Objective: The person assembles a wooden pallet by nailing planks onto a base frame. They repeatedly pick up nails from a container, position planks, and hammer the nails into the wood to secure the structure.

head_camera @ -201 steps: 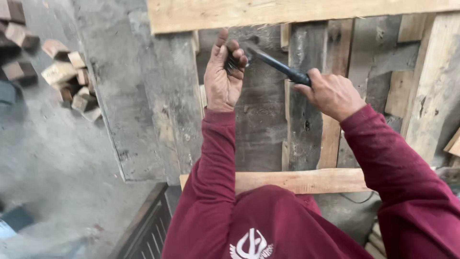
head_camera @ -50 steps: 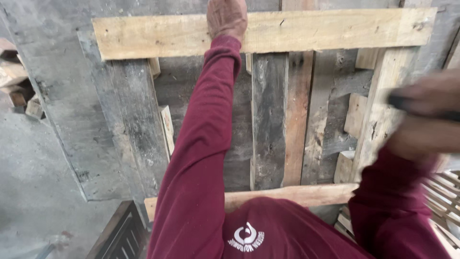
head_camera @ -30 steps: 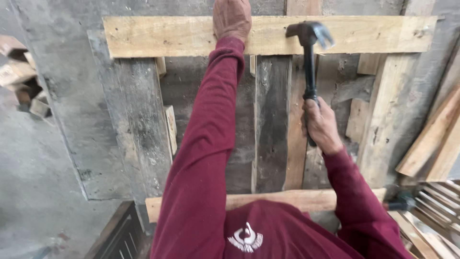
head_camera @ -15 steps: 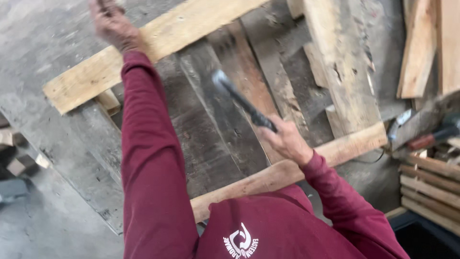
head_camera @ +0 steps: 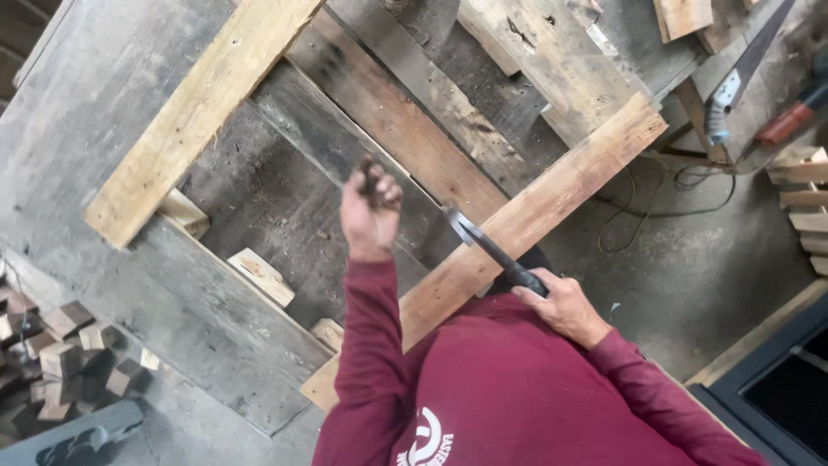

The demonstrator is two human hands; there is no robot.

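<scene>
The left hand (head_camera: pixel 371 207) is held up over the grey slats, its fingers curled round something small and dark; what it is cannot be told, though it looks nail-sized. The right hand (head_camera: pixel 562 304) is wrapped tight about the black grip of a dark steel hammer (head_camera: pixel 487 248), whose head is angled up and left, just above the near pale cross-board (head_camera: pixel 552 194). Beneath both hands, the weathered wooden pallet (head_camera: pixel 405 112) is laid flat on the concrete, with a second pale board (head_camera: pixel 198 108) set across its far end and small pale spacer blocks (head_camera: pixel 263 276) seen between the slats.

Risk is judged here: with the hammer head so near the raised left wrist, a hurried swing could catch the fingers. Whatever is pinched could be dropped through the gaps between slats and lost. Old dry boards may be split by a blow close to an end.

Further out, a hand saw (head_camera: pixel 742 73) is lying at the right, and offcut blocks (head_camera: pixel 65 354) are heaped at the left, where a foot could be turned.
</scene>
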